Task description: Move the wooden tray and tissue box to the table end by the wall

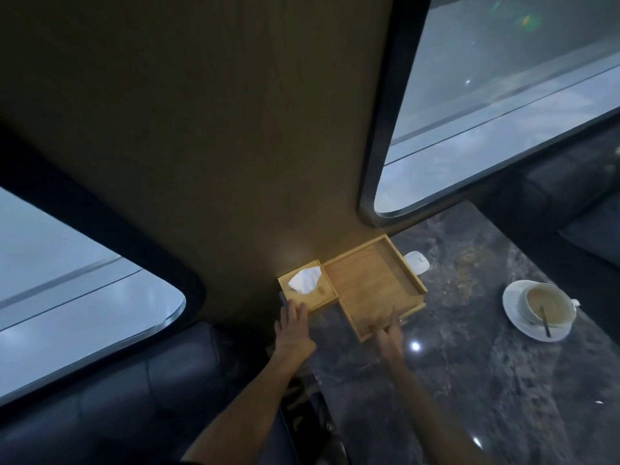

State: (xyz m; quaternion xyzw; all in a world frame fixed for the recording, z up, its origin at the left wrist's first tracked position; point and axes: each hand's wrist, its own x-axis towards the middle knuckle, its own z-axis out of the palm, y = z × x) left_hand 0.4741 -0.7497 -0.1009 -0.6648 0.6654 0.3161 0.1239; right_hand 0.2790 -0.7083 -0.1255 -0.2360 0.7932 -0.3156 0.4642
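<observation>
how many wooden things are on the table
2: the tissue box at the wall end under the left hand, and the wooden tray right beside it, the right hand at its near edge. None seem hidden.

Dark marble table (486, 380), polished, veined grey-brown, with its far end against the wood-panelled wall (201, 146). At that far end: wooden tray (372, 283), shallow and empty, set just right of and touching the wooden tissue box (307, 286), from whose top a white tissue (304, 279) protrudes; small white device (417, 262) on the table just beyond the tray's right rim. Well apart to the right: white saucer (513, 308) bearing a cup (548, 305) with a spoon (546, 322) in it.
</observation>
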